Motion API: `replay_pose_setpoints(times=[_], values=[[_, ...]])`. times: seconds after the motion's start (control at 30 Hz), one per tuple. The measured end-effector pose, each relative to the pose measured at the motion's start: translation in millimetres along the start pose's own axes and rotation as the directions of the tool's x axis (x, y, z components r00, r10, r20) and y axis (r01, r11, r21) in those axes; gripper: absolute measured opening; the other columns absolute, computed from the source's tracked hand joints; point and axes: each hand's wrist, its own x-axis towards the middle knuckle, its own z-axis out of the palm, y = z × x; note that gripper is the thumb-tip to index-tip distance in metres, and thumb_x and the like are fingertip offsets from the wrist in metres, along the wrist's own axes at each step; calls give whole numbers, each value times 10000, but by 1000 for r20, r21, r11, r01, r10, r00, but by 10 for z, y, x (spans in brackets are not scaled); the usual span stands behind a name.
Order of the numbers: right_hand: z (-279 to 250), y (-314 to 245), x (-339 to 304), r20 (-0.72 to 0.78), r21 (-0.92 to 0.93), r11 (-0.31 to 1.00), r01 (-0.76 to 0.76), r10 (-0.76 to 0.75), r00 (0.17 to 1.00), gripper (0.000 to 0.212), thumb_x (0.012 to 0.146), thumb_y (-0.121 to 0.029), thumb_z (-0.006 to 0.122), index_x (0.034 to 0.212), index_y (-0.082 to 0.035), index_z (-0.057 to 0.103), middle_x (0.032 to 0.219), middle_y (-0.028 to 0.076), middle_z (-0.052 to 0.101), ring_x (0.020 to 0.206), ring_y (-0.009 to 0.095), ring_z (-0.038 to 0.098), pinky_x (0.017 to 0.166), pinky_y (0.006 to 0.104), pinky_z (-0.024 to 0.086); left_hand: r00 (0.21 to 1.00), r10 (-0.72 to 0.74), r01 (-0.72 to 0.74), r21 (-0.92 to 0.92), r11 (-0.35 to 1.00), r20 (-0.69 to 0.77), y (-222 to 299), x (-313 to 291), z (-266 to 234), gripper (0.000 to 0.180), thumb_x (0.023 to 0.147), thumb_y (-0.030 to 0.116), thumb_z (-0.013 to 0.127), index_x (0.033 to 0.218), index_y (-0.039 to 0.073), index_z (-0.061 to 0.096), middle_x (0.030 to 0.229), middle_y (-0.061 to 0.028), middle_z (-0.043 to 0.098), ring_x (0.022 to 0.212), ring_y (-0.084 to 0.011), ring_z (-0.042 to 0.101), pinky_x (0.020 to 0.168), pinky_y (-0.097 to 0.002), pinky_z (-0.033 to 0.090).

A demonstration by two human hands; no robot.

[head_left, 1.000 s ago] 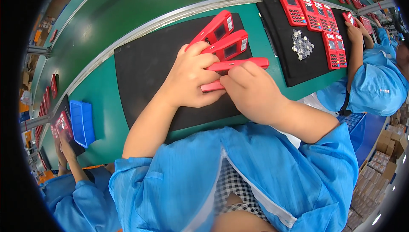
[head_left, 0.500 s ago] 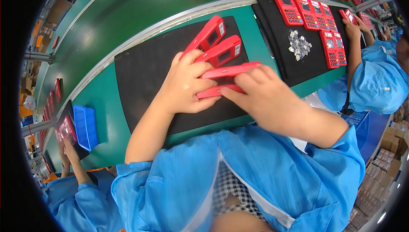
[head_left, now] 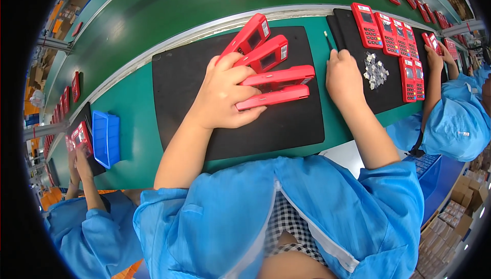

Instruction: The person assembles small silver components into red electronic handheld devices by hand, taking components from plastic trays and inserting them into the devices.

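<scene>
My left hand (head_left: pixel 220 94) is closed around several red payment terminals (head_left: pixel 273 56), which fan out to the right from between its fingers. Their screens show in part, and their lower ends are hidden by the hand. The bundle is over a black mat (head_left: pixel 245 141) on the green bench. To the right, past the mat's edge, my right hand (head_left: pixel 345 77) is closed at the near end of a thin dark stick (head_left: pixel 328 41) with a pale tip. The fingertips hide the rest of the stick.
Right of my right hand, a pile of small clear-and-white pieces (head_left: pixel 376 70) and red terminals (head_left: pixel 365 25) lie on another black mat. More terminals stand on the green conveyor (head_left: pixel 204 7). A blue bin (head_left: pixel 106 140) is at left. Co-workers' hands (head_left: pixel 436 56) work on both sides.
My right hand has left the red terminals and moved right to the thin stick. My left hand keeps the terminals, now more spread. The view has shifted slightly.
</scene>
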Motion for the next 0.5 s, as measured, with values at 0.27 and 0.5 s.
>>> replay_pose_setpoints(times=[0.27, 0.5], values=[[-253, -12, -55, 90, 294, 953, -75, 50, 995, 159, 828, -107, 621, 913, 25, 600, 853, 221, 596, 800, 397, 597, 724, 445, 491, 1000, -8, 9, 5, 1000, -18, -13, -22, -4, 215, 521, 239, 784, 689, 152, 682, 883, -22, 591, 1031, -329, 505, 801, -429, 367], [-682, -273, 15, 76, 997, 26, -75, -47, 996, 199, 945, -86, 487, 1122, -22, 426, 902, 90, 565, 725, 88, 555, 642, 225, 520, 999, -45, 46, -31, 998, 26, -18, -29, 9, 228, 527, 232, 785, 704, 130, 685, 904, -33, 580, 1062, -330, 490, 847, -457, 370]])
